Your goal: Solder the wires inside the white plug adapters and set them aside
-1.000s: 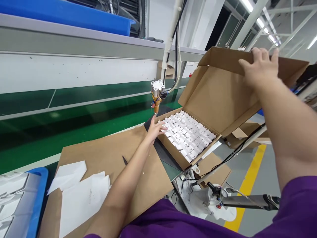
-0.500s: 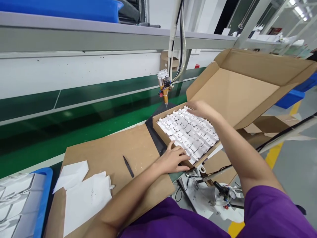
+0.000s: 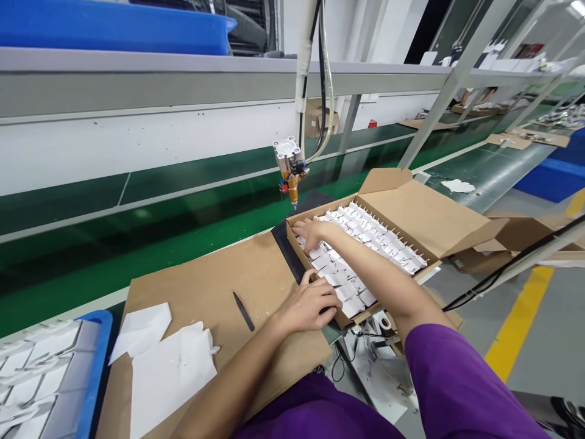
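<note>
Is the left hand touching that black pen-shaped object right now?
Apart. The head view shows a bare strip of the brown cardboard sheet between the left hand and the black pen-shaped object.

1. Stretches away to the right as a dark green workbench (image 3: 493,177).
2. At the near side, carries a flat brown cardboard sheet (image 3: 205,274).
3. On top of that sheet, bears creased white papers (image 3: 171,372) towards the left and a dark pen-like tool (image 3: 243,311) near the middle.
4. Just right of the sheet, supports a black mat (image 3: 292,253), partly covered by an open cardboard box (image 3: 425,210).
5. At the far left, beside the sheet, holds a blue tray (image 3: 97,366).
6. Farther right, bears a white scrap (image 3: 458,186) and, beyond it, flat cardboard pieces (image 3: 507,141).
7. Higher up, spans across as a grey shelf (image 3: 159,91), carrying a long blue bin (image 3: 114,27).
</note>
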`<action>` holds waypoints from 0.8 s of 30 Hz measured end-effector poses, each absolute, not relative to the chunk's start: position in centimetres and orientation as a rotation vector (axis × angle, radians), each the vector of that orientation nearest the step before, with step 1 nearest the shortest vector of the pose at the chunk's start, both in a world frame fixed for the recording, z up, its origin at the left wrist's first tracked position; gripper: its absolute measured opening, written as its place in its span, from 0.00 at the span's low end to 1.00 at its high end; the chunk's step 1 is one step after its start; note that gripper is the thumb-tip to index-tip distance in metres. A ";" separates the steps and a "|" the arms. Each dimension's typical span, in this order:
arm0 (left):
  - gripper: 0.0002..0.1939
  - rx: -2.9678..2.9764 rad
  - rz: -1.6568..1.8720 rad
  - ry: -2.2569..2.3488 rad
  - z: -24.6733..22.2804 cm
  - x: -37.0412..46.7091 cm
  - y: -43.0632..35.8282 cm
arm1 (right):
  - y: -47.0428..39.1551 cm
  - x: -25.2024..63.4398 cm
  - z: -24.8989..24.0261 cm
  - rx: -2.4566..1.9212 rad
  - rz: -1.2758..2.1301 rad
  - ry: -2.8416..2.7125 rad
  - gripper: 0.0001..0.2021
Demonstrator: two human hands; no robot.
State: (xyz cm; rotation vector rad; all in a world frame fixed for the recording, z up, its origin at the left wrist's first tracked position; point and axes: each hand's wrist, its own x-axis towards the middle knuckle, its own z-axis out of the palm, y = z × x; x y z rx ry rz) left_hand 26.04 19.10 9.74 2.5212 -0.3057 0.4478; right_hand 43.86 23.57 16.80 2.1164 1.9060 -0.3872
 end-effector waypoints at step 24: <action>0.09 2.516 0.293 -0.376 10.4 26.0 19.3 | 21.3 44.9 19.0 2.197 -0.585 2.112 0.40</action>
